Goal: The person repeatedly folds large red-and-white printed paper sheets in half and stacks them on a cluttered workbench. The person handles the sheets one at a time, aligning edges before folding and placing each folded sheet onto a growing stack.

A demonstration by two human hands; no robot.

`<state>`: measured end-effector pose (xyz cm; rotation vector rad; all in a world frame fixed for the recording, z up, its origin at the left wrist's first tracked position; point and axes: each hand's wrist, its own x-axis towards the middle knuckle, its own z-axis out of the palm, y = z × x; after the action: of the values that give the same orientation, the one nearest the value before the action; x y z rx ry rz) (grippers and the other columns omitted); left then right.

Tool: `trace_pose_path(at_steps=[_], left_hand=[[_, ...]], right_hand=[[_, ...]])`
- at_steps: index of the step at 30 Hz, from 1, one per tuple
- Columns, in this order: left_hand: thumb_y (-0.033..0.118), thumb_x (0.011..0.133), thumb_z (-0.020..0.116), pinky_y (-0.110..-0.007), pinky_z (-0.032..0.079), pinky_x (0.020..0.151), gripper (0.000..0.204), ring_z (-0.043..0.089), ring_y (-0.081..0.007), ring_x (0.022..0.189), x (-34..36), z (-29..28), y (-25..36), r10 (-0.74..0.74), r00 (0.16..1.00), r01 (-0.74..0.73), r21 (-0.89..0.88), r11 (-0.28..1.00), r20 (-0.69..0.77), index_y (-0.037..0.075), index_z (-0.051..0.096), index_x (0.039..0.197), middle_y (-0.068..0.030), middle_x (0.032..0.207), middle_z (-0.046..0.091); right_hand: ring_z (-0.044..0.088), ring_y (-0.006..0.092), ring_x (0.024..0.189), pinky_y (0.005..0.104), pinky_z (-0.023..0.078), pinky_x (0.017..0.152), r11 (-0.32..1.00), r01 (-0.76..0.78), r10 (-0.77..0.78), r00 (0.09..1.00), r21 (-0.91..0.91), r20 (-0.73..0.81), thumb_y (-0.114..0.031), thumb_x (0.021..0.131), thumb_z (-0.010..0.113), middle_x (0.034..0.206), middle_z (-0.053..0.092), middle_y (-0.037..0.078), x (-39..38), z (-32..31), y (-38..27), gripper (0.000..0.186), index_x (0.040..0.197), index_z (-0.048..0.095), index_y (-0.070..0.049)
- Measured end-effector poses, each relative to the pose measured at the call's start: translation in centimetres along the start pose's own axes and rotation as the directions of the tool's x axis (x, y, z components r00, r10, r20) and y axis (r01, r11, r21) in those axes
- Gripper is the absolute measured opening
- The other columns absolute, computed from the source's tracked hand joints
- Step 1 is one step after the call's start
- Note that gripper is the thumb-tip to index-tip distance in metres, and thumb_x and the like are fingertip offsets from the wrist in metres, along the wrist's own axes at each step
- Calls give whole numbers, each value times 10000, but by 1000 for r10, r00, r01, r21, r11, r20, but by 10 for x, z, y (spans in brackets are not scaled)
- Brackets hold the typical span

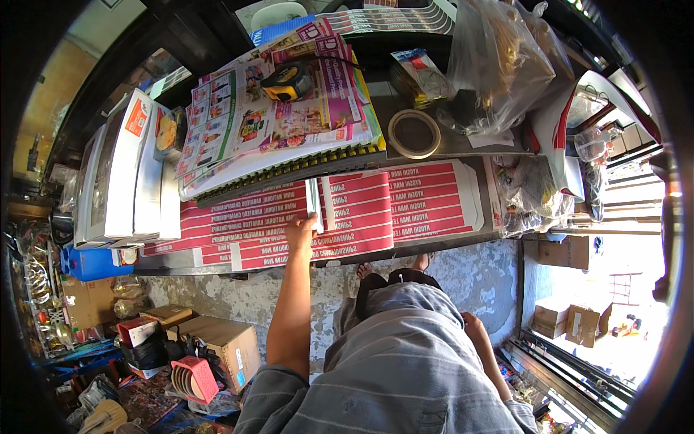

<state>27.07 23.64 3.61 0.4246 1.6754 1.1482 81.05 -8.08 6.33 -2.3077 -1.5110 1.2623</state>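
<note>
My left hand grips a narrow pale strip lying upright in the picture across red printed sheets with white lettering, on the dark shelf's lower level. More red sheets lie to its right and left, partly under a stack of papers and spiral-bound books on the upper level. A yellow-and-black tape measure rests on that stack. My right hand hangs low beside my grey striped clothing, away from the sheets, its fingers mostly hidden.
A tape roll and clear plastic bags sit upper right, white boxes left. Cardboard boxes, a pink holder and clutter fill the lower left. My bare feet are below the shelf edge; a bright opening is right.
</note>
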Motion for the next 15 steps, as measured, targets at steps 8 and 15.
trace_pose_path(at_steps=[8, 15], left_hand=[[111, 1024, 705, -485, 609, 748, 221, 718, -394, 828, -15, -8, 15, 691, 722, -533, 652, 539, 20, 46, 635, 1223, -178, 958, 720], [146, 1035, 674, -514, 597, 860, 245, 706, -411, 1043, -23, 5, 28, 603, 702, -636, 716, 288, 380, 69, 712, 1264, -196, 1168, 680]], right_hand=[[812, 308, 990, 435, 617, 901, 992, -122, 121, 992, 27, 35, -362, 1032, 672, 1037, 820, 204, 14, -7, 8, 373, 1259, 756, -78], [817, 280, 948, 421, 629, 848, 998, -63, 63, 998, 21, 13, -342, 1042, 673, 1020, 828, 186, 12, -5, 3, 346, 1253, 747, -78]])
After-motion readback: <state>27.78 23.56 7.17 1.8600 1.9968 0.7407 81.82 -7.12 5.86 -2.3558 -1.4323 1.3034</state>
